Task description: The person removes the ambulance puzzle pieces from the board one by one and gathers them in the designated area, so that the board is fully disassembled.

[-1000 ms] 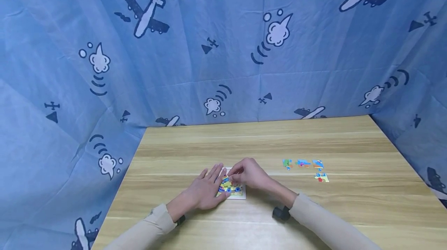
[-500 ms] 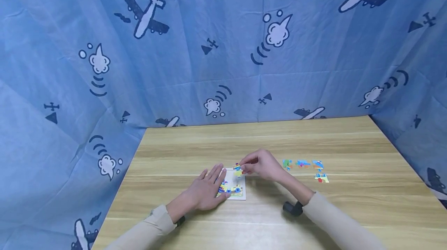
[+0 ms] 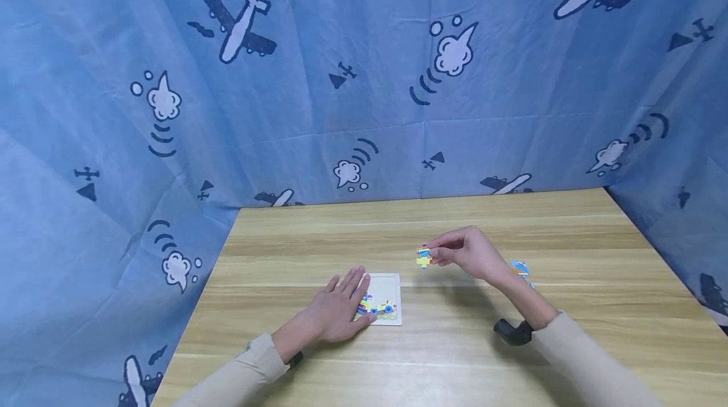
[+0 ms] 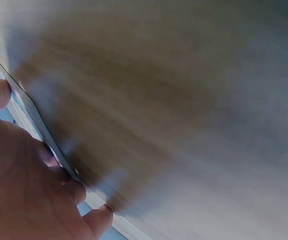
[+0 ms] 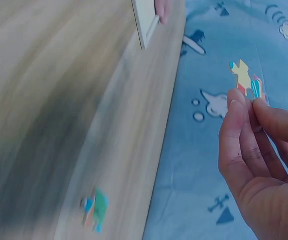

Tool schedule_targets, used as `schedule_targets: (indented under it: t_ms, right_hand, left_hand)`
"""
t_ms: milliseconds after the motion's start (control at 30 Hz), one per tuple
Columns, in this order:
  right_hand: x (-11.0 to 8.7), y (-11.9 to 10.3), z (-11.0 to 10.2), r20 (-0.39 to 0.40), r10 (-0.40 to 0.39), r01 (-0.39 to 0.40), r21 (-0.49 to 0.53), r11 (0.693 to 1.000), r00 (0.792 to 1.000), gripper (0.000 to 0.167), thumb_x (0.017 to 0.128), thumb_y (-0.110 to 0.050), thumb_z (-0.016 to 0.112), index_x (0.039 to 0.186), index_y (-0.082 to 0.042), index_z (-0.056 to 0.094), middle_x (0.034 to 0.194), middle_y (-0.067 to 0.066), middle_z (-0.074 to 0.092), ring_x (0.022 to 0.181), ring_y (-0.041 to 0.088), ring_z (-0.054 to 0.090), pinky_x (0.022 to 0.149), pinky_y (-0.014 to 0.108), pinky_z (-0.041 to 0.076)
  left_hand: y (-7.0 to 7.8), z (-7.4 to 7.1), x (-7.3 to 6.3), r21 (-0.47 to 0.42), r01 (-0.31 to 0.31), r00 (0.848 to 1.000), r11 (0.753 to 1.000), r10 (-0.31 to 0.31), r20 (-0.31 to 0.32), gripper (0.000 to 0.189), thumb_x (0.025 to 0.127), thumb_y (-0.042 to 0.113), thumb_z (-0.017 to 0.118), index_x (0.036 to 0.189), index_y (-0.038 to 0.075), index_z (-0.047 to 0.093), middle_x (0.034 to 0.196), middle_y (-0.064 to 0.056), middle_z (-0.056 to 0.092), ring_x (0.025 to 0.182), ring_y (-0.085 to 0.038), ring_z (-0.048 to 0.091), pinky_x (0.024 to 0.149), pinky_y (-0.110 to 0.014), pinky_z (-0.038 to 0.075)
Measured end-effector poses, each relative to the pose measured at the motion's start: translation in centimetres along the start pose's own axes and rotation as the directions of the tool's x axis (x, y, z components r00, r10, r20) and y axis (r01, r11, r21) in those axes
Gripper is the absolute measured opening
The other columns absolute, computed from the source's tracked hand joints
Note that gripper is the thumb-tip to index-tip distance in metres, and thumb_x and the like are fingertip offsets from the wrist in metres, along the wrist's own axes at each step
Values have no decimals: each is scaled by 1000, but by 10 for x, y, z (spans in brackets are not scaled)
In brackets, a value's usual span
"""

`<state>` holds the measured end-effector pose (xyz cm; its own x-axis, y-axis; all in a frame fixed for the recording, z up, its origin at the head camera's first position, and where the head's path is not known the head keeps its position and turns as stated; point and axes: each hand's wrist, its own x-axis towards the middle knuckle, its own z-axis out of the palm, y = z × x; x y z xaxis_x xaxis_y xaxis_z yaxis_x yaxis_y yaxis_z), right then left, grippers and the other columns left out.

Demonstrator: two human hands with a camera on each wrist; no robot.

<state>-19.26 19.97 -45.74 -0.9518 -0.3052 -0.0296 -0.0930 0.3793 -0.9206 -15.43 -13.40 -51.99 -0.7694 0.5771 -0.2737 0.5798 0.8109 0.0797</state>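
My left hand (image 3: 338, 309) lies with its fingers extended over the left part of a small white-framed puzzle board (image 3: 389, 285). Coloured pieces with blue wheels (image 3: 387, 310) fill the board's lower part, while its upper right shows bare white. The fingers hide the board's left side. To the right and farther back, my right hand (image 3: 474, 255) pinches a yellow and blue jigsaw piece (image 3: 423, 261) between thumb and fingers, held up above the table. The right wrist view shows that jigsaw piece (image 5: 242, 77) at the fingertips.
A loose blue jigsaw piece (image 3: 519, 266) shows past my right forearm, which covers others. A green-and-blue piece (image 5: 96, 210) lies on the wooden table (image 3: 352, 230). Blue airplane-print cloth (image 3: 387, 97) hangs along the table's back and sides.
My right hand has lifted the jigsaw piece off the board and carried it right and away, baring the board's white upper area. The left hand has stayed in place.
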Motion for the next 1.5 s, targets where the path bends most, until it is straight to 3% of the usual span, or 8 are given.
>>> schedule_targets:
  t_ms: [167, 433, 567, 767, 1200, 1500]
  right_hand:
    - [-10, 6, -21, -20, 22, -22, -6, 1000, 1000, 22, 98, -6, 72, 117, 5, 77, 104, 22, 81, 83, 17, 81, 79, 35, 67]
    - [-28, 23, -56, -48, 78, -83, -118, 990, 996, 26, 99, -16, 73, 119, 1, 78, 100, 16, 82, 88, 27, 82, 71, 34, 65]
    - [-39, 35, -67, -56, 96, -104, -156, 982, 994, 23, 100, -11, 70, 117, 3, 77, 102, 18, 81, 87, 24, 81, 73, 34, 66]
    - [-52, 51, -75, -64, 135, -146, -211, 967, 989, 19, 100, -1, 66, 114, 8, 76, 104, 19, 80, 86, 23, 80, 75, 34, 67]
    - [-66, 66, -82, -65, 236, -245, -245, 938, 969, 17, 98, -4, 71, 110, 7, 76, 91, 12, 80, 74, 19, 74, 61, 30, 59]
    - [-66, 70, -82, -60, 241, -248, -271, 930, 969, 14, 98, -1, 68, 106, 8, 75, 87, 11, 79, 73, 16, 72, 59, 28, 58]
  left_hand:
    - [2, 0, 0, 6, -2, 1000, 1000, 2, 1, 86, 107, 70, 25, 171, 14, 14, 180, -6, 7, 167, -23, 11, 135, -50, 20]
    - [2, 0, 1, 4, 7, 1000, 1000, -7, 3, 86, 106, 70, 24, 171, 14, 12, 180, -6, 6, 167, -22, 10, 136, -50, 19]
    - [2, 1, 1, 0, 1, 1000, 1000, -1, 2, 86, 106, 70, 23, 171, 14, 12, 180, -6, 5, 167, -22, 9, 136, -50, 19]
    - [2, 2, 1, 2, 0, 1000, 1000, 0, 3, 86, 107, 70, 23, 171, 14, 12, 180, -7, 5, 167, -23, 9, 136, -50, 19]
    - [1, 1, 4, -5, 3, 1000, 1000, -2, 4, 86, 107, 70, 23, 171, 14, 10, 180, -6, 4, 168, -22, 7, 136, -51, 18]
    - [1, -1, 4, 10, 10, 1000, 1000, -10, 6, 85, 107, 69, 25, 171, 13, 11, 179, -7, 5, 167, -23, 8, 136, -50, 18]
